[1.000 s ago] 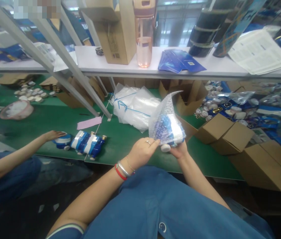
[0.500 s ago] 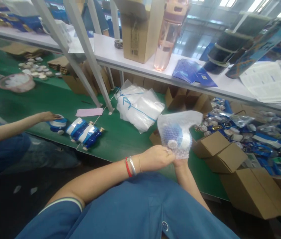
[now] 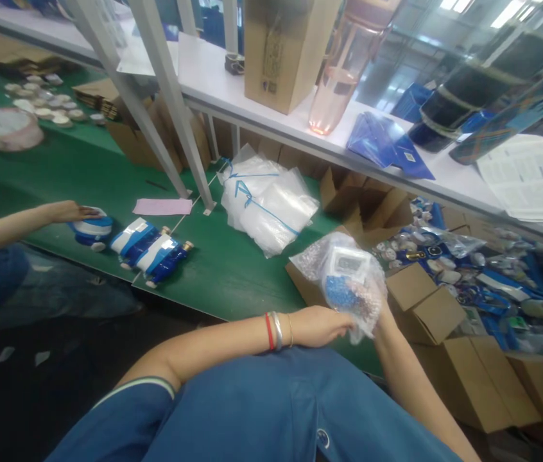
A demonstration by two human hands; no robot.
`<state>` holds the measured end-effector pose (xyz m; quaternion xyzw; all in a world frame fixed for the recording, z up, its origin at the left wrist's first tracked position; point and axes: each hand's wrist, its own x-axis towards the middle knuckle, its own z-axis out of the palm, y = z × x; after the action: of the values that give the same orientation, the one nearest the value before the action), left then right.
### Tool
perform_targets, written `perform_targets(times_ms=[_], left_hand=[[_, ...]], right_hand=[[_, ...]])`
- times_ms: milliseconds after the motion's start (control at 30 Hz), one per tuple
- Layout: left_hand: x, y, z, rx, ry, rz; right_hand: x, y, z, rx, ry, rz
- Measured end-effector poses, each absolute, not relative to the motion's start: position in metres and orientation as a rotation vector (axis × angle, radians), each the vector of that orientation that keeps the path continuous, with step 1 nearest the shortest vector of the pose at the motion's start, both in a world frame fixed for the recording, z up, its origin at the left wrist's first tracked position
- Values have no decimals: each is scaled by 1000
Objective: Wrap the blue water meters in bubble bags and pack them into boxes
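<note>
A blue and white device (image 3: pixel 346 273) with a small grey display sits inside a clear bubble-wrap bag. My right hand (image 3: pixel 372 289) is wrapped round its right side, partly behind the wrap. With its fingers pinched, my left hand (image 3: pixel 327 324) grips the lower edge of the bubble-wrap bag (image 3: pixel 365 321). Beyond them, a stack of clear bags (image 3: pixel 269 205) tied with blue string lies on the green table (image 3: pixel 223 276). Blue and white devices (image 3: pixel 149 250) rest side by side to the left, near a pink sheet (image 3: pixel 163 206).
Another person's hand (image 3: pixel 67 210) touches a blue and white device (image 3: pixel 91 228) at the left. Open cardboard boxes (image 3: pixel 483 372) and heaped parts (image 3: pixel 445 256) are at the right. A shelf (image 3: pixel 262 115) holding a bottle (image 3: pixel 336 96) and a carton (image 3: pixel 276 58) crosses the back.
The wrapped device has turned, showing its display, and has come lower and closer. My right hand has moved up its right side; my left hand has shifted right and down. The view has shifted.
</note>
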<state>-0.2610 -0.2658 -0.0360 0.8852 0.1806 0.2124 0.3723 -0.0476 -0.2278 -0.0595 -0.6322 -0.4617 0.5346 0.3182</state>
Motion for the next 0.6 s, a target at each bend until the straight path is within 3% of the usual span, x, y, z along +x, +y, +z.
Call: perform_targets(times_ms=[200, 300, 467, 600], left_hand=[[-291, -210, -76, 2163, 1043, 731], [-296, -173, -100, 2080, 1334, 793], [-277, -139, -137, 2020, 1339, 587], [-263, -136, -156, 1794, 1273, 445]], right_hand=[[-8, -185, -66, -1712, -1566, 1256], [-12, -162, -70, -1706, -1486, 1492], [-32, -142, -96, -1653, -1145, 2096], [-35, -135, -128, -1633, -1087, 2204]])
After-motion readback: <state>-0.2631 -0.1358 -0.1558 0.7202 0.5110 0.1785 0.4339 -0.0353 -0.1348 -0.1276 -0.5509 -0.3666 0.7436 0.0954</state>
